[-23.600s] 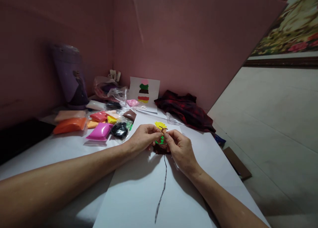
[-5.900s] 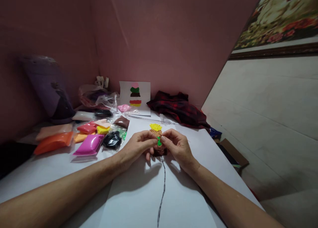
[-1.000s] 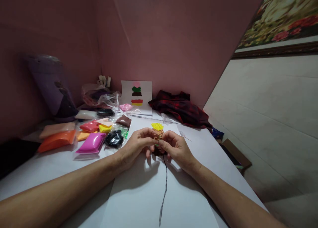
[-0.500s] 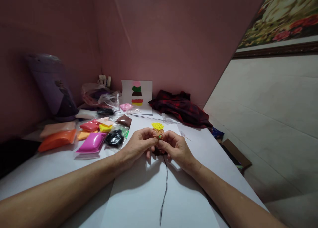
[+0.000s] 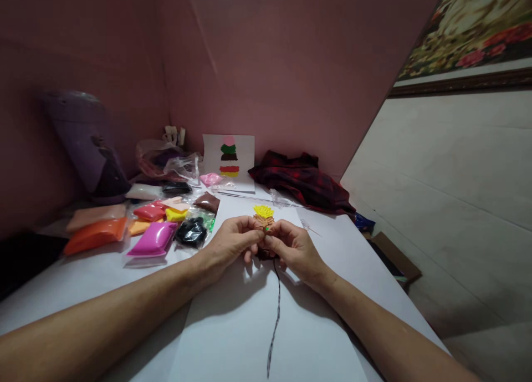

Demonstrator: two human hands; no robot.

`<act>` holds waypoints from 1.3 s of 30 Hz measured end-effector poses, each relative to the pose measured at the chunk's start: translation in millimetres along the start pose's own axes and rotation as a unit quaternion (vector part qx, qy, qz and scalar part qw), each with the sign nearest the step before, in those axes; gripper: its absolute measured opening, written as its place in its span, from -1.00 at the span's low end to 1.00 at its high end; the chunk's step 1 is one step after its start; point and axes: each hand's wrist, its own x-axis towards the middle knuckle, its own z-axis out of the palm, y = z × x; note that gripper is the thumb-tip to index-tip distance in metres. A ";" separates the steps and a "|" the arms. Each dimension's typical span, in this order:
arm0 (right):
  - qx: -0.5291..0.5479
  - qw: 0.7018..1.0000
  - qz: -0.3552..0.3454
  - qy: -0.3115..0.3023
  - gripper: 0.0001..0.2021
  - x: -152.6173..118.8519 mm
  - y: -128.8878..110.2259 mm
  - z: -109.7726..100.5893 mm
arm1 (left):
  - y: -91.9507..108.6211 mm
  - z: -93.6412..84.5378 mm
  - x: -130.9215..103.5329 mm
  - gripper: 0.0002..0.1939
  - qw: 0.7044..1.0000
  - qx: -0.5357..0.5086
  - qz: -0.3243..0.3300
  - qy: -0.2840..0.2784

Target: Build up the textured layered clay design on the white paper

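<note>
Thumb and fingers of my left hand (image 5: 239,239) and my right hand (image 5: 295,249) meet in pinches over a small figure on white paper (image 5: 266,326). Between the fingertips shows a small bit of green clay (image 5: 267,229), which both hands appear to hold. The figure has a yellow clay top (image 5: 263,210), an orange-brown textured part (image 5: 266,222) under it and a dark brown lower part (image 5: 264,254), partly covered by the fingers. From its lower end a thin dark twisted line (image 5: 277,315) runs down the paper.
Bagged clay, including magenta (image 5: 153,239), orange (image 5: 97,235) and black (image 5: 192,232) packs, lies left of the hands. Behind stand a card with colour swatches (image 5: 247,154) and a purple container (image 5: 85,143). A dark red checked cloth (image 5: 303,182) lies at the back right.
</note>
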 end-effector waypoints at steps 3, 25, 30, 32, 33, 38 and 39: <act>0.001 1.000 -0.013 -0.002 -0.78 -0.1 1.2 -0.3 | 1.7 0.5 -0.4 -0.77 1.000 0.006 -0.001 -0.003; 0.041 0.999 -0.006 -0.017 -0.81 0.3 1.8 -0.9 | 2.3 0.4 -1.3 -0.95 0.995 -0.086 0.015 -0.038; 0.024 1.000 -0.009 -0.011 -0.80 0.6 3.7 -2.4 | -0.3 -2.3 -0.8 -0.91 0.997 -0.060 0.010 -0.041; 0.014 1.000 -0.007 -0.008 -0.80 0.7 3.1 -2.2 | -1.7 -3.3 -0.5 -0.89 0.998 -0.044 0.014 -0.043; 0.010 1.000 -0.006 -0.007 -0.79 0.7 2.5 -2.0 | -2.2 -3.6 -0.4 -0.87 0.998 -0.037 0.015 -0.043; 0.011 1.000 0.000 -0.008 -0.80 -0.3 -0.2 -1.0 | -2.8 -3.3 -0.2 -0.84 0.999 -0.019 0.014 -0.039; 0.013 1.000 0.002 -0.010 -0.81 -0.4 -0.4 -0.9 | -2.6 -3.1 -0.3 -0.84 0.999 -0.019 0.015 -0.039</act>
